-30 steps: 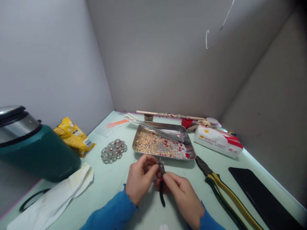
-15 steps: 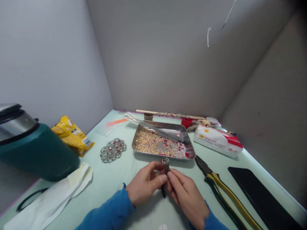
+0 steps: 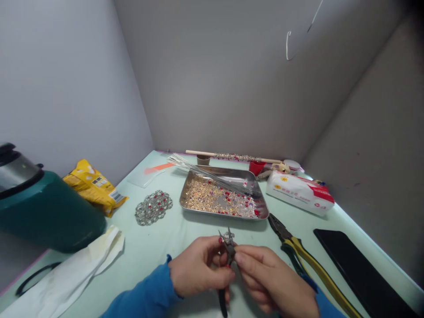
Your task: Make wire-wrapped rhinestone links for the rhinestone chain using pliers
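Small pliers (image 3: 229,251) stand between my hands, with their jaws spread apart and pointing away from me. A black handle hangs down between the hands. My right hand (image 3: 270,274) is closed round the pliers, thumb and forefinger near the pivot. My left hand (image 3: 198,267) is curled on the other side, its fingertips on a small beaded wire piece (image 3: 228,237) with clear beads and a red one. That piece sits close behind the jaws and is partly hidden. Beyond the hands is a metal tray (image 3: 223,214) holding gold, clear and red beads.
Wires (image 3: 198,170) lie across the tray. A flat beaded piece (image 3: 154,207) rests left of it. Large combination pliers (image 3: 298,251), a black phone-like slab (image 3: 357,265) and a tissue pack (image 3: 298,193) are to the right. A green bottle (image 3: 49,216), yellow packet (image 3: 96,187) and white tissue (image 3: 73,274) occupy the left.
The small pliers' jaws, together before, are now apart. Both hands have come slightly nearer to me, the right one also shifting right. The view has tilted a little.
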Demonstrator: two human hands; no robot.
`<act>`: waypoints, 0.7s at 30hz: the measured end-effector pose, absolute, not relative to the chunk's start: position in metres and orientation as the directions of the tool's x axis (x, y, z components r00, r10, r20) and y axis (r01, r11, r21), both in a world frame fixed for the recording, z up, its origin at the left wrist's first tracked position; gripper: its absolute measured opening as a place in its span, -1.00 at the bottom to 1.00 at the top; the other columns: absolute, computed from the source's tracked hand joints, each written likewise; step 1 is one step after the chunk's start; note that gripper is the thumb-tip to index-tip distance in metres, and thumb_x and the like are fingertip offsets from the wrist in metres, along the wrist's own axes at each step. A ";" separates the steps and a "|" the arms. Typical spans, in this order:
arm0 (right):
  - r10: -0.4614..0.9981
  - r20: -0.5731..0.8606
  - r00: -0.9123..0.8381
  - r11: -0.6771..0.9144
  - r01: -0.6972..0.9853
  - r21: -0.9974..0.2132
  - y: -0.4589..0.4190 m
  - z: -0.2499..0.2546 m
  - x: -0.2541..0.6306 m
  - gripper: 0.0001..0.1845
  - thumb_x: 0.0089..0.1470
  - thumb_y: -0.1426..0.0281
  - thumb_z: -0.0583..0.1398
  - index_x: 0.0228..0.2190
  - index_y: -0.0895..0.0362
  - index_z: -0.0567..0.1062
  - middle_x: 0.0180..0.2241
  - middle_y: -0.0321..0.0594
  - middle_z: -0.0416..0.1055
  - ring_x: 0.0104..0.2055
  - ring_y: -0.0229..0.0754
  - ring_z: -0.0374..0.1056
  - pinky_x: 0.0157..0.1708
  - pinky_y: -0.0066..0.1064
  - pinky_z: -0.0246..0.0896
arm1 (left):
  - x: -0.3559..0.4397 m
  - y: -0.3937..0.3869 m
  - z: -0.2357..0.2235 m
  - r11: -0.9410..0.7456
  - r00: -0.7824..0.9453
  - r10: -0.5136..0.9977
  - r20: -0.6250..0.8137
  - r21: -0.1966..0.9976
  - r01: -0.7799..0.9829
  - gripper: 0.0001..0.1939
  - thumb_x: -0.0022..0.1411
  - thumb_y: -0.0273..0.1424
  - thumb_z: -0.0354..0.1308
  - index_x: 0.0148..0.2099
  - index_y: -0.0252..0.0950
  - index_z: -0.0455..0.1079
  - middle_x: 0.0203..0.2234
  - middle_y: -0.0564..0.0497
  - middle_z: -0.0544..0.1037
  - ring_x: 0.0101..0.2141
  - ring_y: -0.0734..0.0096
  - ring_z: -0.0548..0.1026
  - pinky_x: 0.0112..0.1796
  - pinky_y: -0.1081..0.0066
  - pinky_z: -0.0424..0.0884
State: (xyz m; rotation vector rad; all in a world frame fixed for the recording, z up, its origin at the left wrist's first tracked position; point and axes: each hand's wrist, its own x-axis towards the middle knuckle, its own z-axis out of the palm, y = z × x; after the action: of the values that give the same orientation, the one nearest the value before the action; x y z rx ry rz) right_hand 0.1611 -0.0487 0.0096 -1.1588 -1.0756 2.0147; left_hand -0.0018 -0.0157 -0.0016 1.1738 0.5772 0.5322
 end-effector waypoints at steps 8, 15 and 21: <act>0.704 -0.436 -0.560 -0.580 -0.100 -0.809 -0.045 0.010 0.169 -0.62 -0.05 0.09 0.17 -0.35 0.16 0.40 -0.78 -0.61 -0.15 -0.79 -0.50 -0.32 -0.84 -0.64 -0.32 | -0.004 -0.014 -0.007 0.295 0.739 0.645 -0.194 0.955 -0.007 -0.83 -0.08 -0.58 0.13 -0.37 -0.33 0.24 -0.62 0.19 0.18 -0.67 0.70 0.20 -0.57 0.53 0.38; 0.910 -0.278 -0.307 -0.233 0.177 -0.956 -0.040 0.007 0.157 -0.66 0.03 0.17 0.12 -0.48 0.19 0.48 -0.70 -0.39 0.23 -0.71 -0.41 0.04 -0.71 -0.56 -0.05 | -0.005 -0.003 -0.007 0.246 0.673 0.711 -0.202 0.969 0.031 -0.76 -0.05 -0.38 0.24 -0.30 -0.36 0.33 -0.55 0.10 0.32 -0.57 0.56 0.34 -0.51 0.50 0.35; 0.984 -0.059 -0.170 0.006 0.359 -0.933 -0.041 0.008 0.158 -0.68 0.10 0.25 0.04 -0.38 0.15 0.52 -0.48 -0.26 0.41 -0.34 -0.14 0.29 -0.34 -0.42 0.15 | -0.009 0.000 0.004 0.110 0.441 0.891 -0.108 0.994 0.022 -0.60 -0.06 -0.38 0.25 -0.12 -0.34 0.37 -0.35 -0.05 0.40 -0.39 0.41 0.39 -0.36 0.40 0.39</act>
State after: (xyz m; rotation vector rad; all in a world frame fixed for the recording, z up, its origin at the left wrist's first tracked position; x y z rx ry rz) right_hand 0.1576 -0.0406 0.0084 -1.4074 -1.6046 1.1674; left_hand -0.0085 0.0004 0.0044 1.3076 0.9173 0.7921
